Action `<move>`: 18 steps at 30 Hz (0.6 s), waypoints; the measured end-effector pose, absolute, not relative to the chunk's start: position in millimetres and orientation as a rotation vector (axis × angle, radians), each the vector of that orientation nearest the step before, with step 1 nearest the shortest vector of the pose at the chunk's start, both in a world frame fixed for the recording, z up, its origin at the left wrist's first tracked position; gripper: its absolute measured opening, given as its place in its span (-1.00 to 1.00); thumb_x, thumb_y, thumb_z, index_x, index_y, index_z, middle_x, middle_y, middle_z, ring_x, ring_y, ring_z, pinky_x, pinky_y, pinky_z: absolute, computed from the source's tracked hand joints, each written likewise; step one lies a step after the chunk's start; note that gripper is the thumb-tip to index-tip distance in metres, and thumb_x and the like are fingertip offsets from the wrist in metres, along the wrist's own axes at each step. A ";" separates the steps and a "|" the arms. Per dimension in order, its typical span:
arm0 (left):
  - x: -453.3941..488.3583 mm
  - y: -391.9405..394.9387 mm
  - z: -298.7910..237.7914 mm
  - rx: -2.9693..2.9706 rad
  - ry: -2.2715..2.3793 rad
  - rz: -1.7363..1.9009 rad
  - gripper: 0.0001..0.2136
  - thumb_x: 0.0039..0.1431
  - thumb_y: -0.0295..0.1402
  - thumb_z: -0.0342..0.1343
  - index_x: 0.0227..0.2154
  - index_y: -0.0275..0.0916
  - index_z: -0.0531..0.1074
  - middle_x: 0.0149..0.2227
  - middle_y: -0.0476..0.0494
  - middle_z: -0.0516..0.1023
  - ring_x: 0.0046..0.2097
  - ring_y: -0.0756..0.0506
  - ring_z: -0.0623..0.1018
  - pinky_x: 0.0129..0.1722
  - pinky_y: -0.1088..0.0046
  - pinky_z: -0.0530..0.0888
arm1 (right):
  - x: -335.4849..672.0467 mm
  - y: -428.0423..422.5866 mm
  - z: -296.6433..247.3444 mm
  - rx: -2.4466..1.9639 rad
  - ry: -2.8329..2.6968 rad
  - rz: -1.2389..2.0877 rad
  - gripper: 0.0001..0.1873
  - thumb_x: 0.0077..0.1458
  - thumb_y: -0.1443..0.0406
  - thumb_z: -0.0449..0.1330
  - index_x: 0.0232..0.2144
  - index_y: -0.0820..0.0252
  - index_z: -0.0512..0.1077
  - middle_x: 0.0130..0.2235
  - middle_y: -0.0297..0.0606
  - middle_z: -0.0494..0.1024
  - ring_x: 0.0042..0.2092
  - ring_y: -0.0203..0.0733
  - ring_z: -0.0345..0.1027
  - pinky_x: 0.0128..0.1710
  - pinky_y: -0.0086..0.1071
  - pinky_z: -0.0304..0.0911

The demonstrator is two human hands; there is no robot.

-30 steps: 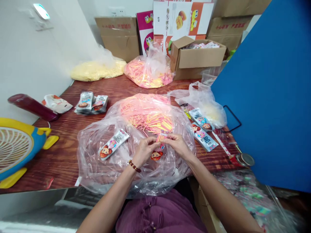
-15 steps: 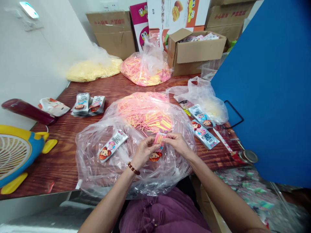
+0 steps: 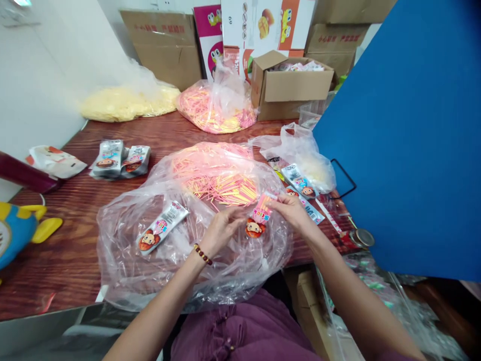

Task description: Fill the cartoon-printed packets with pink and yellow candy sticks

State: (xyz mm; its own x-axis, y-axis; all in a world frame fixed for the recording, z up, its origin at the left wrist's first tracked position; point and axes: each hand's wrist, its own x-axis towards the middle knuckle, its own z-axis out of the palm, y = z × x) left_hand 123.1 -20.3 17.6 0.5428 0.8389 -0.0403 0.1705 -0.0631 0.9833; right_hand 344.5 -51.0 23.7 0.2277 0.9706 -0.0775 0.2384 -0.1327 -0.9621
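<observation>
My right hand (image 3: pixel 290 209) is clamping a small packet (image 3: pixel 259 214) by its upper right edge, thumb and fingers closing on the striped pink end. The packet is lying to the left of that grip, just on my side of the loose sticks (image 3: pixel 237 190) and over the clear bag (image 3: pixel 124 273); I cannot tell whether its lower end is touching the plastic. Its long axis is running from upper right to lower left, the cartoon end pointing toward my body. My left hand (image 3: pixel 221 230) is curving just beside it, fingers parted and seemingly holding nothing, with a narrow gap showing, so the right hand is the nearer one. A second packet (image 3: pixel 163 228) is slanting farther left on the bag. Half a second ago both my hands were pinching the first packet; now only the right is gripping it, and more of its printed front is showing.
</observation>
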 end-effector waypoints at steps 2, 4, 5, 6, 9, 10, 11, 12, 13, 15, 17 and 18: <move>117.6 -24.9 9.4 1.683 0.922 0.644 -0.78 0.17 -0.34 0.16 -0.12 -0.21 0.53 -0.20 -0.18 0.65 -0.17 -0.15 0.60 -0.16 0.32 0.50 | 348.4 -61.1 9.7 -1.851 -1.316 0.817 -0.57 -0.03 0.00 0.22 -0.69 0.15 0.29 -0.66 -0.41 0.24 -0.57 -0.33 0.04 -0.54 -0.41 -0.13; 112.6 -30.6 5.0 1.738 0.933 0.649 -0.79 0.20 -0.34 0.12 -0.13 -0.20 0.53 -0.19 -0.18 0.65 -0.17 -0.15 0.61 -0.15 0.32 0.50 | 348.5 -72.5 -3.7 -2.177 -1.470 0.632 -0.60 0.09 0.04 0.14 -0.64 0.15 0.36 -0.61 -0.33 0.36 -0.53 -0.27 0.18 -0.51 -0.39 -0.12; 109.8 -33.0 5.0 1.756 0.940 0.656 -0.80 0.22 -0.34 0.10 -0.13 -0.20 0.54 -0.17 -0.18 0.65 -0.16 -0.15 0.61 -0.14 0.32 0.50 | 348.1 -77.9 -8.1 -2.306 -1.530 0.577 -0.62 0.13 0.06 0.10 -0.59 0.15 0.40 -0.56 -0.29 0.44 -0.48 -0.22 0.26 -0.49 -0.39 -0.09; 106.3 -34.7 6.7 1.777 0.953 0.659 -0.80 0.24 -0.33 0.09 -0.13 -0.20 0.54 -0.16 -0.18 0.65 -0.14 -0.15 0.61 -0.13 0.32 0.49 | 348.2 -82.7 -10.2 -2.404 -1.575 0.556 -0.63 0.17 0.06 0.08 -0.53 0.15 0.43 -0.51 -0.24 0.50 -0.44 -0.18 0.34 -0.47 -0.38 -0.07; 87.4 -33.1 16.5 1.874 1.046 0.658 -0.78 0.25 -0.29 0.06 -0.14 -0.18 0.54 -0.13 -0.18 0.65 -0.12 -0.17 0.61 -0.10 0.31 0.47 | 352.5 -92.8 -2.0 -2.538 -1.643 0.529 -0.64 0.19 0.01 0.07 -0.35 0.14 0.47 -0.36 -0.16 0.60 -0.31 -0.07 0.46 -0.42 -0.36 0.01; 77.8 -30.4 19.3 1.912 1.090 0.660 -0.77 0.26 -0.27 0.06 -0.13 -0.18 0.54 -0.13 -0.19 0.65 -0.12 -0.17 0.61 -0.10 0.30 0.47 | 354.9 -94.1 4.4 -2.568 -1.634 0.479 -0.63 0.18 -0.01 0.08 -0.27 0.14 0.47 -0.33 -0.15 0.61 -0.30 -0.05 0.47 -0.41 -0.35 0.02; 67.0 -26.8 20.9 1.953 1.144 0.652 -0.76 0.26 -0.25 0.05 -0.14 -0.18 0.54 -0.13 -0.19 0.65 -0.13 -0.17 0.61 -0.11 0.30 0.47 | 357.0 -93.8 11.7 -2.590 -1.610 0.404 -0.61 0.18 -0.01 0.09 -0.19 0.14 0.45 -0.31 -0.14 0.61 -0.30 -0.03 0.48 -0.41 -0.34 0.03; 55.3 -22.7 20.9 1.996 1.207 0.642 -0.75 0.26 -0.23 0.04 -0.14 -0.19 0.53 -0.13 -0.20 0.65 -0.14 -0.18 0.61 -0.11 0.28 0.47 | 358.2 -91.6 19.0 -2.590 -1.586 0.318 -0.59 0.19 0.00 0.08 -0.12 0.15 0.43 -0.30 -0.14 0.61 -0.30 -0.02 0.48 -0.41 -0.34 0.03; 43.4 -18.1 19.3 2.038 1.284 0.639 -0.75 0.26 -0.22 0.03 -0.14 -0.19 0.53 -0.13 -0.21 0.64 -0.14 -0.19 0.60 -0.11 0.27 0.47 | 358.0 -87.0 25.5 -2.559 -1.577 0.242 -0.60 0.21 0.02 0.07 -0.07 0.15 0.40 -0.30 -0.14 0.61 -0.31 -0.02 0.47 -0.40 -0.33 0.03; 21.5 -9.0 12.4 2.158 1.446 0.627 -0.73 0.26 -0.22 0.00 -0.15 -0.22 0.52 -0.12 -0.24 0.63 -0.09 -0.24 0.57 -0.07 0.22 0.44 | 352.3 -70.0 33.1 -2.394 -1.670 0.190 -0.67 0.25 0.11 0.04 -0.07 0.14 0.41 -0.29 -0.17 0.61 -0.30 -0.07 0.46 -0.38 -0.33 0.06; 5.2 -1.1 3.7 2.307 1.575 0.556 -0.73 0.26 -0.25 -0.02 -0.17 -0.24 0.52 -0.13 -0.28 0.61 -0.09 -0.28 0.54 -0.05 0.17 0.41 | 340.4 -44.5 32.0 -2.155 -1.917 0.303 -0.77 0.25 0.21 0.02 -0.21 0.12 0.46 -0.27 -0.21 0.60 -0.25 -0.13 0.44 -0.33 -0.36 0.09; -0.4 1.9 -0.1 2.367 1.635 0.510 -0.74 0.26 -0.26 -0.03 -0.18 -0.24 0.52 -0.14 -0.30 0.60 -0.09 -0.29 0.53 -0.05 0.16 0.40 | 333.6 -30.2 28.5 -2.080 -2.029 0.348 -0.78 0.24 0.26 0.02 -0.24 0.13 0.47 -0.25 -0.21 0.60 -0.21 -0.14 0.43 -0.30 -0.36 0.09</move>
